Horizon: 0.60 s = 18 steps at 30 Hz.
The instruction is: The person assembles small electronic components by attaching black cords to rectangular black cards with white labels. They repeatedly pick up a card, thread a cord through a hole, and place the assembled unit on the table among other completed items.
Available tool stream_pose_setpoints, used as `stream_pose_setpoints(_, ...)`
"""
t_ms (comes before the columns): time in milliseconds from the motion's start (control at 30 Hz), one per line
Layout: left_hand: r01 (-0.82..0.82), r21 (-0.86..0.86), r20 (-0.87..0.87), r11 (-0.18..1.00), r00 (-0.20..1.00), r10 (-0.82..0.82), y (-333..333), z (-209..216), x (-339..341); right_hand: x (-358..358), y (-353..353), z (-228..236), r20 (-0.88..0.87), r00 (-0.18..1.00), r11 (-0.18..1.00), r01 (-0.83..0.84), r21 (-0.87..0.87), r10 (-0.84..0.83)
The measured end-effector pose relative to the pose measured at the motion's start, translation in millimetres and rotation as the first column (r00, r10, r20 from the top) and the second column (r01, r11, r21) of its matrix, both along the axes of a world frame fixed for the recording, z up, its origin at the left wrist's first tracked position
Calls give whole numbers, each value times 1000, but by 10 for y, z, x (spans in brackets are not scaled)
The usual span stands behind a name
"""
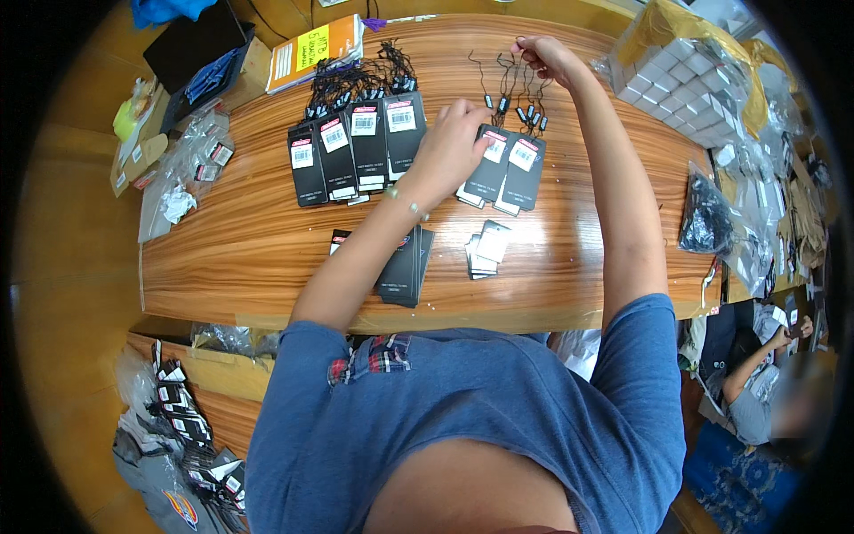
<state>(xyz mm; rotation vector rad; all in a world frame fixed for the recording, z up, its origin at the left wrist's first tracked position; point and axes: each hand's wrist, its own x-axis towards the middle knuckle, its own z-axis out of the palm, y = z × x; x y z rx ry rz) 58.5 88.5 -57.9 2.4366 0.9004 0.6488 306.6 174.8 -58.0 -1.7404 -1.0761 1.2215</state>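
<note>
Right hand (550,64) is pinching a black string (519,46); left hand (449,142) is hovering or resting, can't tell, loosely open at the black hang tags (523,182) lying on the striped wood-grain table (240,276). Fanned strung tags (307,182) are lying farther left, white cards (491,245) nearer the body. Orange notebook (283,69) is sitting far left, small white boxes (663,84) far right. Co-worker (752,414) is sitting lower right.

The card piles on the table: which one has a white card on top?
The small pile just below the right-hand group of corded black tags: its top is white, while the others show mainly black.
</note>
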Motion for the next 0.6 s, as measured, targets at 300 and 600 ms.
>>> stream_pose_setpoints(300,-32,-271,95,962,994,60,-618,243,-970,143,369,-396,-8,988,986,156,-62,-156)
stream_pose_setpoints(600,18,-140,-132,990,991,-36,-708,281,-1288,-179,-539,23,259,963,903,-40,428,-80)
